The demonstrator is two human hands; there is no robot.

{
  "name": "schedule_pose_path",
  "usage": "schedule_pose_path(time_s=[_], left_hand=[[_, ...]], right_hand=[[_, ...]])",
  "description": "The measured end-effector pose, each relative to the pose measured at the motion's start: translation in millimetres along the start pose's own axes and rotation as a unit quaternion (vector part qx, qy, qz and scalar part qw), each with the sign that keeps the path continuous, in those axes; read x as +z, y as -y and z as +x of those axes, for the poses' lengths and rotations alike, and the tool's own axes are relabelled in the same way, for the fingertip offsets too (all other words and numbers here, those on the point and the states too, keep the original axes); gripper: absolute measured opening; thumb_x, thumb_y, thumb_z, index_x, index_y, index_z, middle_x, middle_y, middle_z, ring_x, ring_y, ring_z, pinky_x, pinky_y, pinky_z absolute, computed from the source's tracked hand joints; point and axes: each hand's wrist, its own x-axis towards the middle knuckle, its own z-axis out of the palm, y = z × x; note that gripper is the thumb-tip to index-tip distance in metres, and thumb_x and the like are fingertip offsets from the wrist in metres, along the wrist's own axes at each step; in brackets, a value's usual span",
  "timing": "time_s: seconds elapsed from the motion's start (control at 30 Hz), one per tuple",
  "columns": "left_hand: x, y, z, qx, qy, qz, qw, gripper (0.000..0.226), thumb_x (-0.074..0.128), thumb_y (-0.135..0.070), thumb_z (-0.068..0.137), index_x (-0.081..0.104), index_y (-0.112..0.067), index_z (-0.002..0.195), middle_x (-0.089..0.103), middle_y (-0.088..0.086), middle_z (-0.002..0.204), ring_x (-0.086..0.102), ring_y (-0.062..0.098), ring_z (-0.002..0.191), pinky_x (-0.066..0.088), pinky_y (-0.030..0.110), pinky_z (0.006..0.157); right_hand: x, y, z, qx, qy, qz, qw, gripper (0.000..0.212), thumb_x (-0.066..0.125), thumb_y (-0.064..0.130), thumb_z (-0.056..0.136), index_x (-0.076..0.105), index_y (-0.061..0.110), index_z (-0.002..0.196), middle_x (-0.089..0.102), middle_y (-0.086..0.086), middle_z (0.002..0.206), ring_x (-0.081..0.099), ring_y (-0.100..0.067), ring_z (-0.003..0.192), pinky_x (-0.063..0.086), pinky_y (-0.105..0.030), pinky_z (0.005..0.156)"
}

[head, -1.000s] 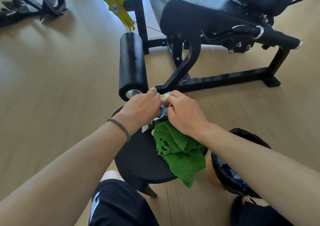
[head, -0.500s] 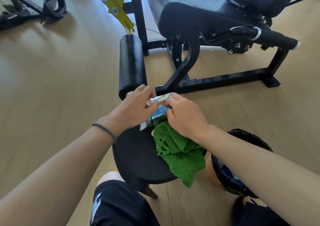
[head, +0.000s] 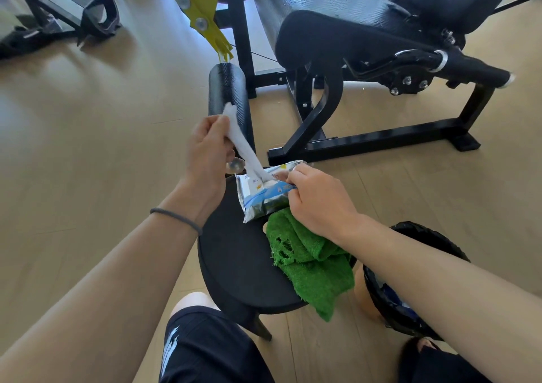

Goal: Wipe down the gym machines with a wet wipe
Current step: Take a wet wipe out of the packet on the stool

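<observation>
White wet wipe (head: 245, 145), twisted into a strip, half out of the silver-and-blue foil wipe pack (head: 264, 195). Left hand (head: 206, 154) pinches its upper end, fingers curled round it, raised in front of the black cylindrical foam roller pad (head: 228, 89) of the black steel gym machine (head: 366, 48). Right hand (head: 319, 203), grip closed on the pack's top edge, holds it on the round black stool (head: 234, 265). Frayed green towel (head: 311, 259) lies touching the pack, draped over the stool's right rim.
</observation>
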Motion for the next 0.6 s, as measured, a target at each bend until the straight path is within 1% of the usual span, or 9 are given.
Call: schedule_pose_path(time_s=[0.13,0.2,0.27,0.33,0.37,0.4,0.47,0.5,0.6], left_hand=[[-13,-14,9,-0.072,-0.041,-0.179,0.980,0.034,0.044,-0.015,0.101,0.041,-0.021,0.068,0.037,-0.008,0.051,0.037,0.007,0.045,0.034,0.020,0.052],[-27,-18,15,-0.113,-0.008,-0.260,0.959,0.032,0.054,-0.016,0.088,0.034,-0.024,0.065,0.026,-0.006,0.057,0.032,0.010,0.049,0.035,0.020,0.055],[-37,-22,17,-0.173,0.043,-0.261,0.949,0.033,0.061,-0.018,0.074,0.031,-0.024,0.062,0.021,-0.007,0.059,0.025,0.009,0.048,0.031,0.017,0.049],[-40,-22,13,-0.195,0.089,-0.100,0.972,0.034,0.056,-0.018,0.088,0.035,-0.023,0.062,0.021,-0.007,0.058,0.019,0.006,0.043,0.018,0.015,0.038],[-40,-18,11,-0.176,0.111,0.036,0.977,0.033,0.051,-0.018,0.096,0.042,-0.020,0.065,0.026,-0.006,0.058,0.020,0.006,0.043,0.016,0.016,0.036],[-39,-15,7,-0.141,0.144,0.176,0.964,0.029,0.049,-0.018,0.099,0.050,-0.017,0.070,0.032,-0.005,0.059,0.024,0.007,0.043,0.019,0.017,0.037],[-34,-8,0,-0.036,0.216,0.403,0.888,0.016,0.053,-0.016,0.098,0.064,-0.019,0.087,0.052,-0.008,0.065,0.039,0.009,0.051,0.032,0.020,0.046],[-31,-4,-3,0.023,0.251,0.471,0.845,0.015,0.055,-0.016,0.097,0.068,-0.024,0.094,0.058,-0.010,0.074,0.046,0.008,0.059,0.038,0.020,0.054],[-15,4,-10,0.090,0.312,0.537,0.778,0.027,0.052,-0.019,0.099,0.067,-0.035,0.114,0.059,-0.013,0.092,0.056,0.005,0.078,0.042,0.017,0.069]], right_hand=[[-3,2,0,0.000,0.001,-0.006,1.000,0.032,0.049,0.016,0.098,0.067,0.016,0.124,0.064,0.003,0.121,0.060,-0.018,0.106,0.044,-0.028,0.076],[-3,3,0,0.001,0.002,-0.002,1.000,0.033,0.048,0.016,0.098,0.066,0.017,0.126,0.063,0.005,0.123,0.060,-0.016,0.108,0.045,-0.028,0.078],[-3,3,1,0.006,0.004,0.011,1.000,0.032,0.048,0.015,0.099,0.066,0.016,0.124,0.062,0.006,0.123,0.059,-0.015,0.109,0.044,-0.026,0.077],[-2,1,1,0.016,-0.001,0.046,0.999,0.032,0.048,0.012,0.098,0.067,0.017,0.122,0.061,0.007,0.123,0.060,-0.014,0.107,0.046,-0.026,0.079],[-2,0,2,0.019,-0.010,0.065,0.998,0.032,0.048,0.009,0.096,0.067,0.018,0.121,0.060,0.007,0.122,0.061,-0.013,0.104,0.050,-0.028,0.080],[-1,-2,2,0.020,-0.021,0.076,0.997,0.032,0.048,0.008,0.095,0.067,0.019,0.118,0.059,0.007,0.121,0.061,-0.014,0.101,0.053,-0.031,0.080],[0,-4,2,0.020,-0.039,0.073,0.996,0.030,0.048,0.007,0.092,0.065,0.018,0.115,0.056,0.006,0.117,0.059,-0.015,0.094,0.051,-0.031,0.071],[1,-5,1,0.018,-0.046,0.069,0.996,0.029,0.049,0.006,0.092,0.063,0.017,0.114,0.055,0.006,0.116,0.057,-0.015,0.091,0.046,-0.027,0.066],[0,-6,-2,-0.002,-0.067,0.072,0.995,0.025,0.051,0.004,0.090,0.060,0.014,0.111,0.054,0.003,0.114,0.048,-0.010,0.086,0.030,-0.014,0.059]])
